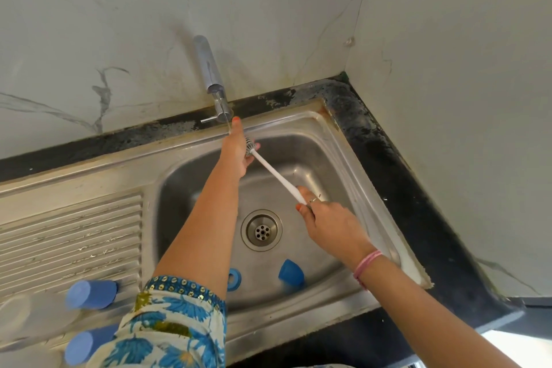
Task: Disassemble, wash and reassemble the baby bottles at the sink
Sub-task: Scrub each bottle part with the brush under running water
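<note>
**A:** What lies at your far left?

**B:** Two baby bottles (pixel 59 308) lie on their sides on the ribbed drainboard (pixel 74 233), each with a blue cap. They are blurred, yet they look like clear plastic: light, stiff and slick when wet. Take one round the middle of its body, not by the cap.

**A:** And my left hand?

**B:** Your left hand (pixel 239 146) reaches out under the tap (pixel 216 95), fingers straight, a wide and loose grip. The bristle head of the bottle brush (pixel 276 175) rests against its palm side; I cannot tell whether the fingers close on it.

**A:** The brush itself?

**B:** A thin, stiff white handle, light, with soft bristles at the tip. Your right hand (pixel 325 218) holds it at its lower end, a narrow grip pinched round the stick.

**A:** What sits in the basin?

**B:** In the steel sink (pixel 337 158), near its front wall, lie a blue screw ring (pixel 234 279) and, just right of it, a blue dome cap (pixel 291 273). Both are small, light and likely slippery. The drain (pixel 262 230) lies between them and your hands. Your left forearm crosses above the ring, so it stands in the way. The dark desk (pixel 403 188) runs along the right.
</note>
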